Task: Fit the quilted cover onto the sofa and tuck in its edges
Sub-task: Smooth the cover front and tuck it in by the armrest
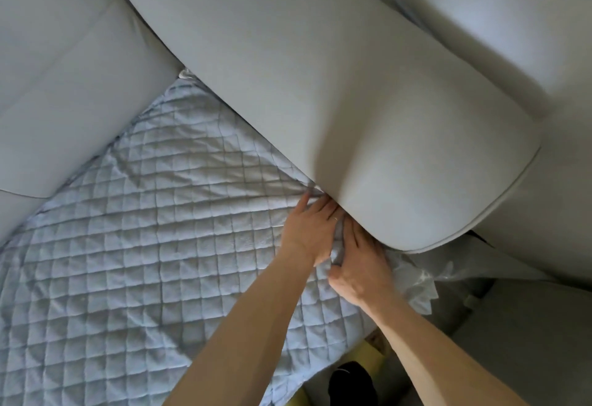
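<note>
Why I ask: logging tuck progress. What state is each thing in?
Quilted cover: spread out, edge bunched by the hands.
Back cushion: in place, lower edge dented.
Left hand: fingers pushed under the cushion, pressing the cover.
Right hand: pinches the bunched cover edge.

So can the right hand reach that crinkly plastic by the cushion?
Probably yes. The right hand sits just beside the crinkly plastic, with nothing between them. It holds the bunched quilted cover by the cushion, so it would need to let go first.
</note>
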A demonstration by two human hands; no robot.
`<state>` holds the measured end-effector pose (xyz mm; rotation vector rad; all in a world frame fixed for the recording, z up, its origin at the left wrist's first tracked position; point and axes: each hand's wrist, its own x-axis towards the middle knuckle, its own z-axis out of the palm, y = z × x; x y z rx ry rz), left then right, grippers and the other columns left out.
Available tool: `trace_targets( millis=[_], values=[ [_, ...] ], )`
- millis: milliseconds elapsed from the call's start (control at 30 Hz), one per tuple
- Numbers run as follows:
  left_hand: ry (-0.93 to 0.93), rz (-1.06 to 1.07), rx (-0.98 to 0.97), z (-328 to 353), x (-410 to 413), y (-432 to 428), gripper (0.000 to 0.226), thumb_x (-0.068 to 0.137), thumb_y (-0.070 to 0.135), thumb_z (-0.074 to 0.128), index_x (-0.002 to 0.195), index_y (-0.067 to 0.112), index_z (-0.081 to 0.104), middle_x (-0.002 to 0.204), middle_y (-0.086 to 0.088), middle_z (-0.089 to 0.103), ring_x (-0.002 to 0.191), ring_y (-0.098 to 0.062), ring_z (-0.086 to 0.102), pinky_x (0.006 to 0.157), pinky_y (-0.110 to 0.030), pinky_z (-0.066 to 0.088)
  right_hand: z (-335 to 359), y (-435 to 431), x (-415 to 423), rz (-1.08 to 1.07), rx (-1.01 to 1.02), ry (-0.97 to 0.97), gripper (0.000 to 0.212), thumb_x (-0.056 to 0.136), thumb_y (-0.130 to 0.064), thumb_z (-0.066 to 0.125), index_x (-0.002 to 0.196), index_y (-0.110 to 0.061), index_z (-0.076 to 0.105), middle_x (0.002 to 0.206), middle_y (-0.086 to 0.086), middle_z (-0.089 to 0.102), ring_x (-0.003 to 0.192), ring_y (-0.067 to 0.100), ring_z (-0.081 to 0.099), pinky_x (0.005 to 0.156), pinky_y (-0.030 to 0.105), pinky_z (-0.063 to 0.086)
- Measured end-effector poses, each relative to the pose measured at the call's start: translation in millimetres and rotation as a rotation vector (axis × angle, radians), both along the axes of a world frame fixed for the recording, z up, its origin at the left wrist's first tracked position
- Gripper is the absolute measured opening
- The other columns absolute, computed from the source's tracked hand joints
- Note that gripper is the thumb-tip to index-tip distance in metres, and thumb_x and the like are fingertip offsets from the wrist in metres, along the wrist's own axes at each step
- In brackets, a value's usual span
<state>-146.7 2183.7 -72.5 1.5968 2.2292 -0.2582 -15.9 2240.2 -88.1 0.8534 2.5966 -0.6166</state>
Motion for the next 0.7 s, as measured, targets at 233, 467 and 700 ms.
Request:
trace_targets(
  millis=[233,467,700],
  values=[
    [-0.028,0.039,0.019,11.3,15.0,-17.0,0.077,0.089,0.024,0.056,0.155,0.022,0.016,0.162,0.002,0.017,0.150,-0.019,0.007,0.120,-0.046,0.004,14.9,15.7,37.9,0.029,-0.230,0.177,0.081,0.087,-0.026,0.054,0.156,-0.023,0.013,0.163,-0.008,0.013,0.146,0.009,0.023,0.119,0.031,0.026],
    [-0.096,-0.160,0.020,11.6,52.0,-24.7,0.073,0.100,0.023,0.042,0.156,0.022,-0.004,0.165,0.007,0.001,0.150,-0.015,-0.002,0.120,-0.044,-0.001,12.6,-9.6,74.4,-0.740,-0.158,0.445,0.028,0.092,-0.026,0.063,0.116,-0.010,0.062,0.117,0.009,0.062,0.105,0.020,0.055,0.092,0.042,0.050],
    [-0.114,-0.120,0.027,10.9,52.3,-15.9,0.062,0.101,0.029,0.036,0.157,0.023,0.010,0.163,0.008,0.015,0.149,-0.015,0.008,0.122,-0.043,0.006,-3.7,36.4,70.0,-0.675,-0.474,0.085,0.036,0.093,-0.053,0.052,0.122,-0.033,0.052,0.108,-0.005,0.055,0.101,0.022,0.055,0.083,0.033,0.040]
  ],
)
